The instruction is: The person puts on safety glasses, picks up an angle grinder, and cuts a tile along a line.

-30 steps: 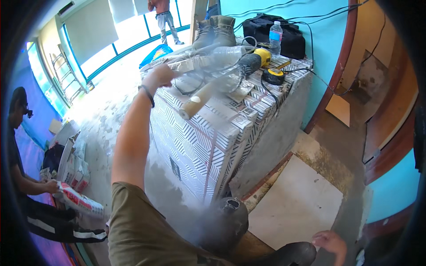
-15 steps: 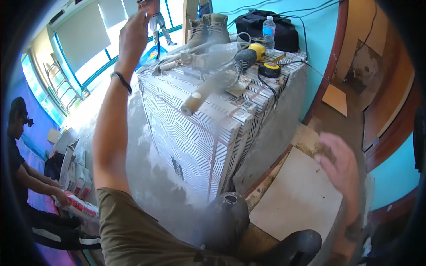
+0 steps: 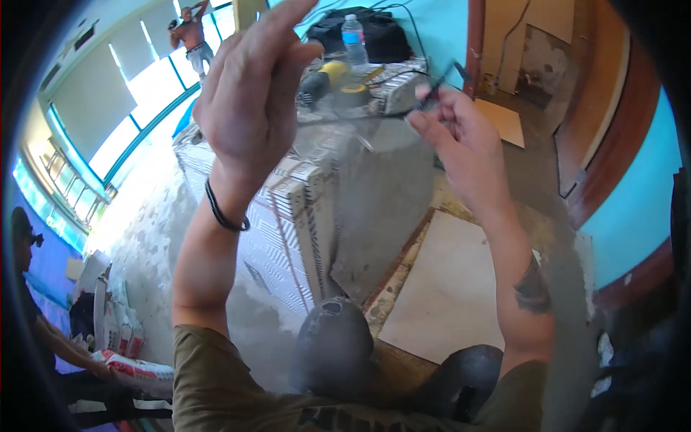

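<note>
My left hand is raised at upper centre, fingers extended and partly cropped by the top edge; a dark cord band circles that wrist. My right hand pinches a thin dark strap-like object, too small to identify exactly. Behind both is a stack of patterned boxes, topped by a yellow-and-black power tool, a round yellow-black tape measure, a water bottle and a black bag. My knees show below, one with a dark pad.
A co-worker at left holds a red-and-white sack; a shirtless person stands by the windows. A ladder leans beyond. A pale board lies on the floor, beside a turquoise wall and doorway.
My left hand has risen and now sits nearer the centre. My right hand has come up from low right and now grips the thin dark object. The view has shifted over the boxes.
</note>
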The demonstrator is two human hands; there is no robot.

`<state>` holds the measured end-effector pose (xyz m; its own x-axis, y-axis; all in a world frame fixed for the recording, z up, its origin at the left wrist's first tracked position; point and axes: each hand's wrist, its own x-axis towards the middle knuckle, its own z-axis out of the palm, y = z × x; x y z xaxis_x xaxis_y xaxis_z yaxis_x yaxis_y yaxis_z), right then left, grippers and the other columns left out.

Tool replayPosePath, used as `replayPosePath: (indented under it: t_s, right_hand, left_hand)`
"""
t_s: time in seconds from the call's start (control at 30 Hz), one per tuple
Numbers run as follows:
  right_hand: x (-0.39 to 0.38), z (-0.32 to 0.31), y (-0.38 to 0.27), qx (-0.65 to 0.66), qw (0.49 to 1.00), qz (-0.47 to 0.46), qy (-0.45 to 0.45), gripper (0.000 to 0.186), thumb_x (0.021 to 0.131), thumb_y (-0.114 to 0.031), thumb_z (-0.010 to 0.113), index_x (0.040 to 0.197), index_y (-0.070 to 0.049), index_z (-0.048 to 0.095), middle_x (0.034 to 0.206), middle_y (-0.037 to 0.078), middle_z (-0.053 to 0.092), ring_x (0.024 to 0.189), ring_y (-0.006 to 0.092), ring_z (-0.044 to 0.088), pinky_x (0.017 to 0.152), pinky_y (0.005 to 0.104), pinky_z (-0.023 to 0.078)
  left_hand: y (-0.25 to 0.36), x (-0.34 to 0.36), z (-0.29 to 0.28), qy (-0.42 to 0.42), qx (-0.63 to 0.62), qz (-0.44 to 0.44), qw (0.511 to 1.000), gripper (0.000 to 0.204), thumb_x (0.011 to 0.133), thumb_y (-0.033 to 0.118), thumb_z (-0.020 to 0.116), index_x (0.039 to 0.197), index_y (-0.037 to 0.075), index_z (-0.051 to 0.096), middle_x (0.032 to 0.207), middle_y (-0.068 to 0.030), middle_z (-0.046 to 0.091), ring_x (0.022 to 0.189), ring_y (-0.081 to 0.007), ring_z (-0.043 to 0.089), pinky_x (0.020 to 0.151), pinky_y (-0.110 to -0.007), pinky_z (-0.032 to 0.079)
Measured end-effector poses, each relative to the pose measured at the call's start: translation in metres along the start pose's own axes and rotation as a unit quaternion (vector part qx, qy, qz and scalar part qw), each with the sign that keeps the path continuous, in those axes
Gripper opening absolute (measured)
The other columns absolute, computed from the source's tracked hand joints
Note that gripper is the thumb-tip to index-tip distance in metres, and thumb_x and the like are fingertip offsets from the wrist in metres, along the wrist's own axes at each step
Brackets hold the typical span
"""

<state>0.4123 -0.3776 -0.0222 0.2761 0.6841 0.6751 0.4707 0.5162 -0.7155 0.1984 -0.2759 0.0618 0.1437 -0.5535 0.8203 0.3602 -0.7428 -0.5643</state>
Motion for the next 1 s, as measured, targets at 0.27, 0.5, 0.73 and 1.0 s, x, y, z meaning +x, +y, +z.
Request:
replayPosePath:
  t_s: [0.27,0.5,0.73,1.0]
  right_hand:
    - [-0.105,-0.089,-0.003,0.056,0.993,0.083,0.061,0.015,0.095,-0.007,0.074,0.106,-0.001,0.068,0.09,0.001,0.066,0.078,0.0051,0.057,0.069,0.0207,0.046]
    - [-0.178,-0.132,-0.042,-0.039,0.99,0.044,0.126,0.018,0.089,-0.002,0.075,0.105,-0.002,0.068,0.09,0.007,0.063,0.083,0.0161,0.06,0.074,0.0311,0.049]
    - [-0.185,-0.179,-0.07,-0.188,0.972,-0.138,-0.028,0.037,0.101,-0.032,0.062,0.12,0.0,0.059,0.098,0.015,0.056,0.077,0.0198,0.052,0.065,0.0338,0.046]
    - [-0.204,-0.177,-0.092,-0.033,0.992,-0.123,0.005,0.035,0.099,-0.032,0.068,0.122,-0.007,0.061,0.104,0.003,0.046,0.074,0.0163,0.047,0.073,0.0351,0.047]
  left_hand:
    - [0.09,-0.031,0.014,-0.118,-0.407,-0.299,0.855,0.057,0.102,0.031,0.066,0.143,-0.005,0.051,0.106,-0.0079,0.063,0.091,-0.0115,0.057,0.078,-0.024,0.047]
    - [0.124,-0.03,-0.017,-0.289,-0.476,-0.286,0.78,0.053,0.091,0.042,0.076,0.12,-0.002,0.067,0.11,-0.0117,0.061,0.086,-0.0178,0.057,0.068,-0.027,0.045]
    - [0.146,0.001,-0.042,-0.245,-0.535,-0.445,0.675,0.014,0.099,0.023,0.07,0.093,0.011,0.066,0.091,-0.0009,0.05,0.071,-0.0109,0.047,0.057,-0.025,0.042]
    - [0.155,0.015,-0.047,-0.175,-0.719,-0.413,0.53,0.014,0.101,0.02,0.065,0.096,0.007,0.062,0.092,-0.0043,0.056,0.075,-0.0143,0.059,0.065,-0.027,0.052]
